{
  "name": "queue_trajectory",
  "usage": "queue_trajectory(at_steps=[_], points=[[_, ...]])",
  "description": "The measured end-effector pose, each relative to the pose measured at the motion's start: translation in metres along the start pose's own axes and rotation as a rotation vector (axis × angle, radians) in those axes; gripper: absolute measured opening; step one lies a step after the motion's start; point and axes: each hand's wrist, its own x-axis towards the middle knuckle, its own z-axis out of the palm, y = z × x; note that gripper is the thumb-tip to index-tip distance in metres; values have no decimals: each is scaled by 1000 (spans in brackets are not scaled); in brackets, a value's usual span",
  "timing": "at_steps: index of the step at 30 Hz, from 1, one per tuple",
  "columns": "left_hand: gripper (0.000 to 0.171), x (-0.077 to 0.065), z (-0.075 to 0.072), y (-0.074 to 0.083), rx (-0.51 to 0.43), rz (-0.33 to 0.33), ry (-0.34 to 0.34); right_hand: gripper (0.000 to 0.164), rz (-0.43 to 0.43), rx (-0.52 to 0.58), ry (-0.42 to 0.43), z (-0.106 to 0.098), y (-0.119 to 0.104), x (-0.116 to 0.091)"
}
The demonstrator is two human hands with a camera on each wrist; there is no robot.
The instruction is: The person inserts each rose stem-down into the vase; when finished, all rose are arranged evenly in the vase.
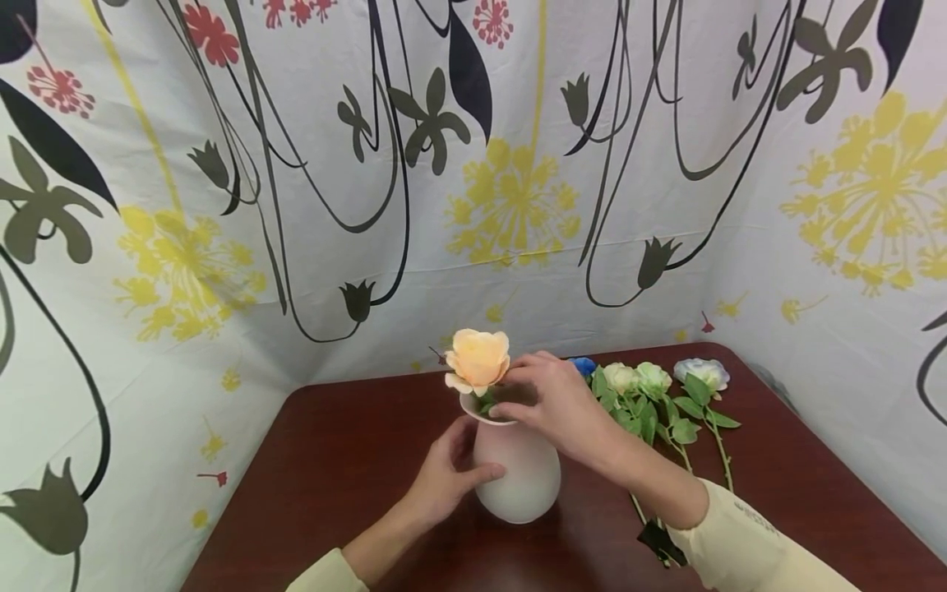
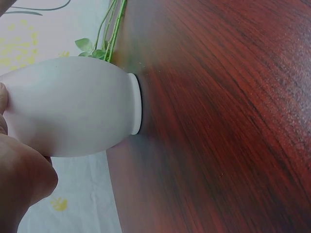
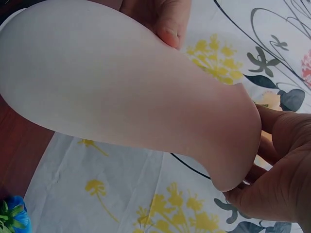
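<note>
A white vase (image 1: pixel 518 469) with a flared rim stands upright on the table, and one peach rose (image 1: pixel 477 360) rises from its mouth. My left hand (image 1: pixel 453 473) grips the vase's left side below the neck, thumb across the front. In the left wrist view the vase's foot meets the tabletop. My right hand (image 1: pixel 556 403) is over the rim with curled fingers, index finger at the bloom's right side and thumb low by the stem, holding the rose just above the mouth. From the right wrist view, these fingers (image 3: pixel 274 167) are at the vase's rim, which hides the stem.
On the right of the dark red table (image 1: pixel 355 460) lie several loose artificial flowers: a blue one (image 1: pixel 582 366), pale green ones (image 1: pixel 653 380) and a whitish-lilac one (image 1: pixel 703 374). A small black object (image 1: pixel 661 541) is by their stems. Patterned cloth (image 1: pixel 459 205) hangs behind and beside the table.
</note>
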Motion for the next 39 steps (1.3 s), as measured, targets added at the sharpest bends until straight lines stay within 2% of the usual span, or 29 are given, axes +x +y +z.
queue_trajectory(at_steps=[3,10,13,21,26,31,34,39], points=[[66,0,0,0,1,5,1,26,-18,-22,0,0,0,-3],[74,-1,2,-1,0,38,12,22,-202,-90,-57,5,-1,-12],[73,-2,3,-2,-17,44,15,23,-230,-122,-51,7,-1,-17],[75,-1,4,-2,-43,58,8,28,-237,-189,6,2,0,-31],[77,-2,4,-2,-57,58,9,32,-275,-128,80,-6,4,-41],[77,-2,5,-2,-47,61,21,22,-325,-32,214,-21,16,-49],[77,-2,5,-2,-51,58,29,29,-263,19,268,-32,25,-52],[76,-2,4,-1,-39,42,34,33,13,116,262,-47,46,-59]])
